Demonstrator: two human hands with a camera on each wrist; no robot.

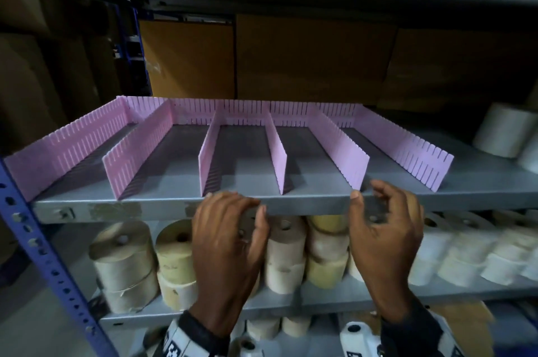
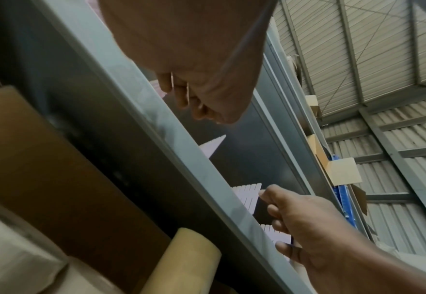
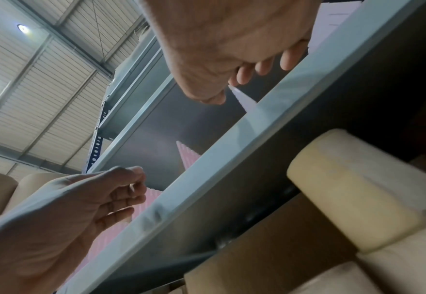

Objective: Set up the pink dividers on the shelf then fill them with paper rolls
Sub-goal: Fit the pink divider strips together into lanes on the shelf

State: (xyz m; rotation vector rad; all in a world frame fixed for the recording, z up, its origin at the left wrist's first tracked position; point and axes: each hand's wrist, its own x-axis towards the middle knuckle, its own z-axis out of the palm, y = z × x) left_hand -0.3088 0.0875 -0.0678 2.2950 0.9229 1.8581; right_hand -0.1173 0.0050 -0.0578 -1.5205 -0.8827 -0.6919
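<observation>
Several pink slotted dividers [image 1: 209, 152] stand upright on the grey metal shelf [image 1: 163, 206], running front to back and joined to a pink back strip [image 1: 233, 112]; the lanes between them hold nothing. My left hand [image 1: 241, 206] hangs in front of the shelf's front lip with loosely curled fingers and holds nothing. My right hand [image 1: 368, 192] is at the lip by the front end of a divider [image 2: 247, 195], thumb near the edge, fingers loosely bent and holding nothing. Beige paper rolls [image 1: 125, 257] are stacked on the shelf below.
White rolls [image 1: 503, 129] stand on the same shelf, right of the dividers. Brown cardboard boxes [image 1: 314, 56] fill the space behind. A blue perforated upright [image 1: 37, 240] runs down the left. Another shelf board lies close overhead. More rolls [image 1: 465, 254] fill the lower shelf's right side.
</observation>
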